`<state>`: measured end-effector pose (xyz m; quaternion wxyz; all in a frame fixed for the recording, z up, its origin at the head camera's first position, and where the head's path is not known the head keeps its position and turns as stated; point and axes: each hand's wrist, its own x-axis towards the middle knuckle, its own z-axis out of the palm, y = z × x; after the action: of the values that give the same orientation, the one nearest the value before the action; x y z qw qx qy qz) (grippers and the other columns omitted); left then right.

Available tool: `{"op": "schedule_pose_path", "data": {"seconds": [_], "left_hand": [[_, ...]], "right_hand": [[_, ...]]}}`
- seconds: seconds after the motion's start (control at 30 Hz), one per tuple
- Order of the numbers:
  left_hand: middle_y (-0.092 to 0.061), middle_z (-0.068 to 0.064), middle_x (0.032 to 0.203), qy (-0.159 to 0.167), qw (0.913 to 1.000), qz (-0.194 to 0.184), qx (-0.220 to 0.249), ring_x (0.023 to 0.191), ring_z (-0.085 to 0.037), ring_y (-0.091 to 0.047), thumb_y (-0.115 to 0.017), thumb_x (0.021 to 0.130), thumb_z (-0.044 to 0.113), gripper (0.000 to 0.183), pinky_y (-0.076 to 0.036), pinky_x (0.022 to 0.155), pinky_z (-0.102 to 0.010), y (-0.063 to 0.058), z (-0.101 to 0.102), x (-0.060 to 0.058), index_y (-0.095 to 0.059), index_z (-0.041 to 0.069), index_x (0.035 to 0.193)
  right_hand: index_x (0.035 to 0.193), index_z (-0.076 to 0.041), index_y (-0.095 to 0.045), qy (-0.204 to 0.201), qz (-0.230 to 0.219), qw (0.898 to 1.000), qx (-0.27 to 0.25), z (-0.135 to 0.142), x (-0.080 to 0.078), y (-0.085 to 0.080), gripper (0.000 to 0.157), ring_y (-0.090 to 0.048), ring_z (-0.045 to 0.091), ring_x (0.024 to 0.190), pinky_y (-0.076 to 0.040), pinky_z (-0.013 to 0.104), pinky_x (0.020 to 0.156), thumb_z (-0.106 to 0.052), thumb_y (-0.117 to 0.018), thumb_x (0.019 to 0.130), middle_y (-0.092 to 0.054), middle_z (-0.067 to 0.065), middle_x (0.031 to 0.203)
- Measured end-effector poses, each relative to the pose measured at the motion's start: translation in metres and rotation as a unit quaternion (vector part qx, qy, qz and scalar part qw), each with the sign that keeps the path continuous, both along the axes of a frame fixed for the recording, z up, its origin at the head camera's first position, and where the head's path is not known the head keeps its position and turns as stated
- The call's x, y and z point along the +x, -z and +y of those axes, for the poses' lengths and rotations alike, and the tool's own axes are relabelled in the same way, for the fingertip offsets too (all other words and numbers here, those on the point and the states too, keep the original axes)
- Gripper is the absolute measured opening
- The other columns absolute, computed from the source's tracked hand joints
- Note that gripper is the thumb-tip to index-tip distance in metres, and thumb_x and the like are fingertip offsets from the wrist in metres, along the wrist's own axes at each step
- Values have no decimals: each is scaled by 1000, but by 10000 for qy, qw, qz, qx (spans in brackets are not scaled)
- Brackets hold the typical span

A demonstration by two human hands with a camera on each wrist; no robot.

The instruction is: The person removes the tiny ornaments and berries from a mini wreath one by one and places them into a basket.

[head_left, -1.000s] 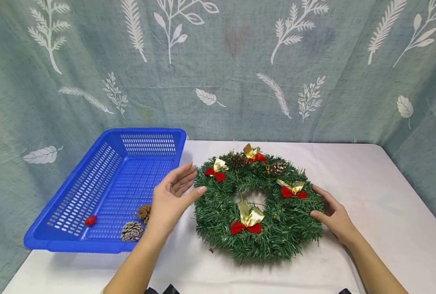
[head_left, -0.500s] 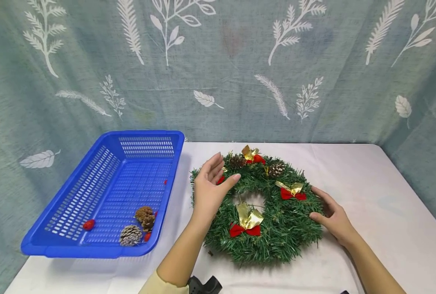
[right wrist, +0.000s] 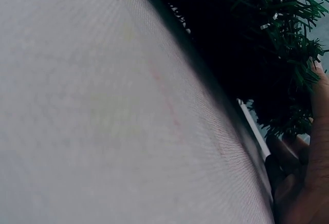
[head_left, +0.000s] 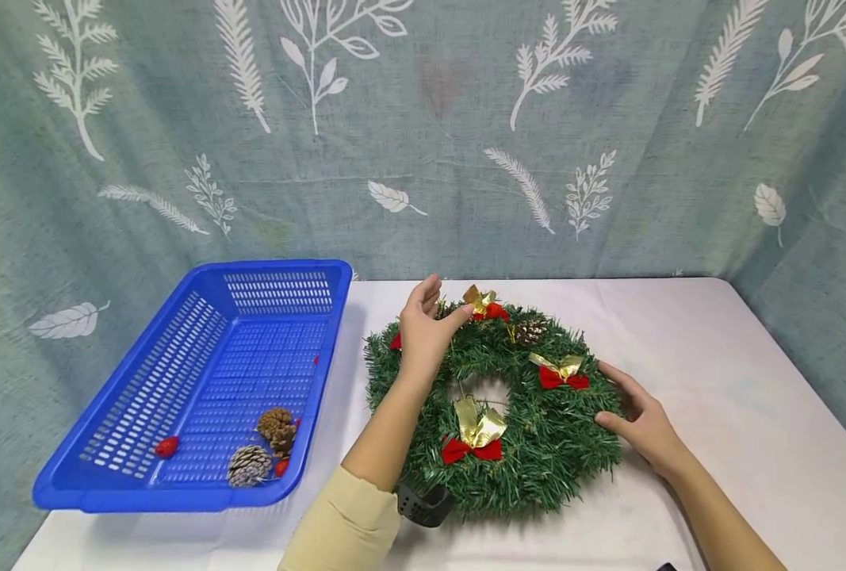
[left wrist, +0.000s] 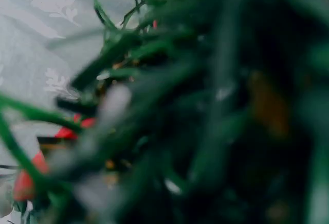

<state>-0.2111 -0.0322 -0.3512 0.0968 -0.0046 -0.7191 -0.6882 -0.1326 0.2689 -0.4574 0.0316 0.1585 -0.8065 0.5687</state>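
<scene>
A green Christmas wreath point(head_left: 551, 452) lies on the white-covered table, trimmed with red and gold bows point(head_left: 471, 449) and a frosted pinecone point(head_left: 530, 331). My left hand point(head_left: 421, 333) is over its far left part, fingers loosely bent, thumb pointing toward the top bow point(head_left: 491, 311). That hand partly covers the left bow point(head_left: 396, 342) and a second pinecone. Blurred green needles point(left wrist: 169, 116) fill most of the left wrist view. My right hand point(head_left: 644, 428) holds the wreath's right edge, thumb on the near side and fingers behind. In the right wrist view, fingers point(right wrist: 290, 154) show below the needles.
A blue plastic basket point(head_left: 130, 498) stands to the left, holding brown pinecones point(head_left: 275, 428), a frosted pinecone point(head_left: 248, 466) and several red pieces point(head_left: 166, 447). A patterned grey-green curtain point(head_left: 451, 214) hangs behind the table point(head_left: 701, 381).
My left hand has moved from beside the basket to the right and away from me, over the wreath. The right hand stays at the wreath's edge. The head view has shifted slightly.
</scene>
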Motion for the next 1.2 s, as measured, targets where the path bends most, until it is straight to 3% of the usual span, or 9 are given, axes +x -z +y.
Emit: {"op": "schedule_pose_path", "data": {"seconds": [0.2, 0.37, 0.7, 0.93, 1.03, 1.2], "left_hand": [[-45, -12, 142, -40, 9994, -156, 306, 134, -26, -38, -74, 81, 8, 67, -30, 114, -35, 9, -2, -15, -43, 6, 140], [-43, -10, 144, 118, 9988, -422, 195, 136, -25, -36, -76, 80, 9, 72, -29, 114, -34, 20, -5, -20, -40, 8, 142], [-40, -12, 147, 411, 9964, -667, -315, 137, -28, -34, -74, 81, 6, 71, -32, 113, -38, 30, -5, -26, -38, 5, 143], [-34, -10, 150, 865, 9905, -784, -725, 141, -28, -27, -74, 81, 8, 73, -33, 112, -43, 33, -8, -26, -37, 7, 144], [-35, -12, 149, 889, 9876, -811, -1011, 141, -28, -27, -74, 81, 9, 72, -33, 112, -44, 35, -9, -27, -38, 6, 143], [-41, -13, 145, 657, 9850, -803, -1379, 138, -32, -32, -73, 82, 11, 62, -35, 109, -48, 39, -7, -27, -47, 6, 138]], "right_hand": [[149, -12, -29, -1, -21, 10000, 43, 2, -1, 1, 70, -28, -13, 126, -27, 1, 97, -1, -62, 88, -32, -12, 148], [149, -9, -29, -86, 29, 9999, -89, 2, -2, 2, 70, -28, -13, 127, -27, 2, 98, 0, -62, 88, -32, -15, 147], [149, -11, -29, -36, -29, 10000, -62, 2, -3, 2, 70, -29, -13, 126, -28, 2, 97, 0, -62, 88, -32, -14, 146], [148, -9, -29, -76, -1, 9999, -121, 2, -1, -1, 69, -28, -14, 126, -27, 1, 97, 1, -62, 88, -31, -21, 144], [148, -8, -29, -80, 19, 9999, -121, 1, -1, -2, 69, -28, -14, 126, -27, 1, 97, 2, -62, 88, -31, -23, 143], [147, -6, -30, -65, 34, 9999, -149, 1, -1, -1, 68, -31, -13, 125, -28, 1, 97, 2, -62, 87, -32, -24, 141]]}}
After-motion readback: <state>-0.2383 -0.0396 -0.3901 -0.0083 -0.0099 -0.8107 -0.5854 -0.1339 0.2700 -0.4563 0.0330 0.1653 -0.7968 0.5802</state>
